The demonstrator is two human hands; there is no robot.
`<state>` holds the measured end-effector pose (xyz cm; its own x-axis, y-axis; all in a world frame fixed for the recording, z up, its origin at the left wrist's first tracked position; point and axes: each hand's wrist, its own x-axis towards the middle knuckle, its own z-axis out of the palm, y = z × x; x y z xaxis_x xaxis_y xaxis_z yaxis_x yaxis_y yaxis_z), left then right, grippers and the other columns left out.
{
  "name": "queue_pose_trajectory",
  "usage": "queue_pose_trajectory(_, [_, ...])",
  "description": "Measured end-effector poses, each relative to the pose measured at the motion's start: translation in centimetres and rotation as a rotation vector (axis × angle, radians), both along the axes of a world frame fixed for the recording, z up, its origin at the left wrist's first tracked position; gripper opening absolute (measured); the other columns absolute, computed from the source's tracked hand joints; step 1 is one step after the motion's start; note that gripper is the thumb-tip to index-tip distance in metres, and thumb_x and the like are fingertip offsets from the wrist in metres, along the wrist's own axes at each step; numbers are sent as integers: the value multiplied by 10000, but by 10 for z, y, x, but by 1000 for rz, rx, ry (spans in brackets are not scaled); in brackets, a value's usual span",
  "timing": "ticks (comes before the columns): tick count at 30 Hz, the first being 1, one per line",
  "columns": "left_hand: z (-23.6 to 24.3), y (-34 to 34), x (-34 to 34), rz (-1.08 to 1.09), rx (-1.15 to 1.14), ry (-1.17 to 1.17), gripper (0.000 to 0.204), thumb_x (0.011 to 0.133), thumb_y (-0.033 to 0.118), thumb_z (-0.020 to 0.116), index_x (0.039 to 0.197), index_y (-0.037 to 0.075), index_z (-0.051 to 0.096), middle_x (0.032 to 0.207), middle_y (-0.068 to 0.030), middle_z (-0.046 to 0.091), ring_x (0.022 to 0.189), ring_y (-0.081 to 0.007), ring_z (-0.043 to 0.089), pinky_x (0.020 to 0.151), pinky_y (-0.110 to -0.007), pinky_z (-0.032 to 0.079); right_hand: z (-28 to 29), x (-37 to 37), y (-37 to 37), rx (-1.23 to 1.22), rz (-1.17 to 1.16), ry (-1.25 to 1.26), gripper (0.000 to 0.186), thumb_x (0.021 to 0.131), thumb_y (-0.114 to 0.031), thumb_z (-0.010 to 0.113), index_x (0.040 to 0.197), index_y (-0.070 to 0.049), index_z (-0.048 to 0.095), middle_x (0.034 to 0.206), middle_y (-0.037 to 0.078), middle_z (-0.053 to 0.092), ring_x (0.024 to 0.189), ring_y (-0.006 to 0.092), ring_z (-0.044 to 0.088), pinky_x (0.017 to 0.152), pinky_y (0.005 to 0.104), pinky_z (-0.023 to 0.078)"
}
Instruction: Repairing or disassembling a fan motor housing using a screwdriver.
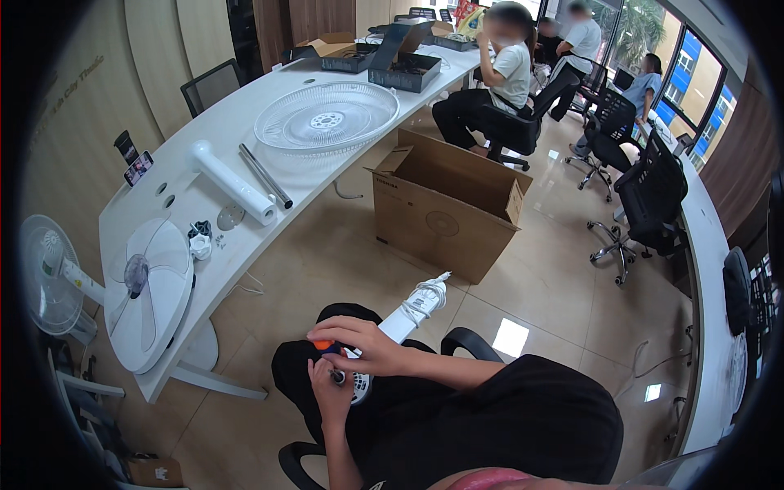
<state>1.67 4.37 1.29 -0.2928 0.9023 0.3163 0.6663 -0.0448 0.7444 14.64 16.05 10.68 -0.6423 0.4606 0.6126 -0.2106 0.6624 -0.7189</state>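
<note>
In my lap lies a white fan motor unit [360, 390] with vent slots, its white neck [398, 324] pointing away from me. A white power cord [425, 300] is coiled around that neck. My right hand [367, 341] is closed over an orange and dark blue handle [324, 345], which looks like a screwdriver's. Just below it, my left hand [328, 394] has its fingers closed at the front of the motor unit, around a short dark metal end [337, 376]. My fingers partly cover where handle and metal meet.
On the white table [233, 282] lie a fan blade [135, 282], a fan grille [327, 121], a white tube [233, 181], a metal pole [265, 175] and small knobs [199, 245]. An open cardboard box [441, 233] stands on the floor ahead. Office chairs [653, 192] and several people sit or stand beyond.
</note>
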Motion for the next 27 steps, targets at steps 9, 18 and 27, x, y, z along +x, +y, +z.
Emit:
queue_pose_trajectory(9, [-3,2,2,70,-40,-10,263,798,52,728,1039,39,623,1014,-138,670,1080,-330,629,1172,-557,297,2,7,4,-18,-36,-13,482,849,-69,755,1313,-64,623,1260,130,631,1135,302,640,952,381,530])
queue_pose_trajectory(18, [-7,-1,2,29,23,37,329,760,34,751,1060,39,615,1074,-145,656,1097,-337,623,1153,-550,331,5,10,-2,5,-15,15,457,847,-64,750,1288,-60,627,1219,128,643,1076,304,654,900,378,542])
queue_pose_trajectory(27, [-9,-4,1,44,16,27,512,742,153,806,1211,85,613,1210,-117,644,1201,-319,579,1141,-483,352,9,9,6,84,-50,-54,406,819,-27,764,1210,-16,655,1189,138,695,1129,327,647,960,420,516])
